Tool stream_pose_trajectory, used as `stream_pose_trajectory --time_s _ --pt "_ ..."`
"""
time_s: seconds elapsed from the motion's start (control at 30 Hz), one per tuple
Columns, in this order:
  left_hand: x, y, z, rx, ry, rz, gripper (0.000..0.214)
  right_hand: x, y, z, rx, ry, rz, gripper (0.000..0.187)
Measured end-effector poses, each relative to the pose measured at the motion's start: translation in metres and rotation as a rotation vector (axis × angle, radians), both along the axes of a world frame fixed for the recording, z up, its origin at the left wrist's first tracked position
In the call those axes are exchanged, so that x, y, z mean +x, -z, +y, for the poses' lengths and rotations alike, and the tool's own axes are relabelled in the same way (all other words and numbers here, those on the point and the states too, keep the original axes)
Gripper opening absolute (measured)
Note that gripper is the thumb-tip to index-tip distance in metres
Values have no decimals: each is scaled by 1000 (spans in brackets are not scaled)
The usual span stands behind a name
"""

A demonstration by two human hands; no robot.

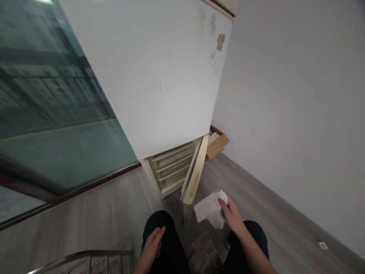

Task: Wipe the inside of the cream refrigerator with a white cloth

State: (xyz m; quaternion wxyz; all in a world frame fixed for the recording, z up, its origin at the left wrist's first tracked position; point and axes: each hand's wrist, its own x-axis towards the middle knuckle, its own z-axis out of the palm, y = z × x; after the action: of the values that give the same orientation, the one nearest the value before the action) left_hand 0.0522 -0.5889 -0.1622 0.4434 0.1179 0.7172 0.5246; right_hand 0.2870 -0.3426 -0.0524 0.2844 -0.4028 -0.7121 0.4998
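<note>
My right hand (pixel 232 213) grips a limp white cloth (pixel 209 207), which hangs down to the left with uneven edges. Over my left knee, my left hand (pixel 154 241) is loosely closed, and nothing shows in its fingers. In front of me stands a white refrigerator (pixel 151 76) with scuffs and a brown patch on its top surface. Its cream lower door (pixel 195 175) stands ajar, and the shelved interior (pixel 172 167) shows behind it. The cloth is just to the right of the door's lower end, apart from it.
An open cardboard box (pixel 218 146) with things inside sits behind the door, by the white wall (pixel 299 95). Glass panels (pixel 57 95) run along the left. A metal rail frame (pixel 91 253) is at the lower left. A small white socket (pixel 322 245) lies at the lower right.
</note>
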Motion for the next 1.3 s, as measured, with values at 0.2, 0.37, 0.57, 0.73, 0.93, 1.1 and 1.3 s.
stream_pose_trajectory --time_s 0.2,0.37,0.57,0.73,0.93,1.1,1.3 --pt "-36 -38 45 22 26 552 57 81 52 36 80 186 -211 60" --pt "-76 -51 65 -67 10 692 65 149 118 40 320 238 -503 53" --pt "-116 -62 76 -135 -10 759 73 180 175 23 463 267 -728 51" --pt "-141 -69 83 -191 -12 772 79 169 173 30 476 247 -817 51" --pt "-165 -70 89 -250 -27 781 78 160 168 29 486 249 -862 47" --pt "-185 -72 97 -309 -55 788 65 160 162 28 461 256 -893 44" --pt "-213 -82 112 -359 -112 788 54 161 159 30 435 238 -915 45"
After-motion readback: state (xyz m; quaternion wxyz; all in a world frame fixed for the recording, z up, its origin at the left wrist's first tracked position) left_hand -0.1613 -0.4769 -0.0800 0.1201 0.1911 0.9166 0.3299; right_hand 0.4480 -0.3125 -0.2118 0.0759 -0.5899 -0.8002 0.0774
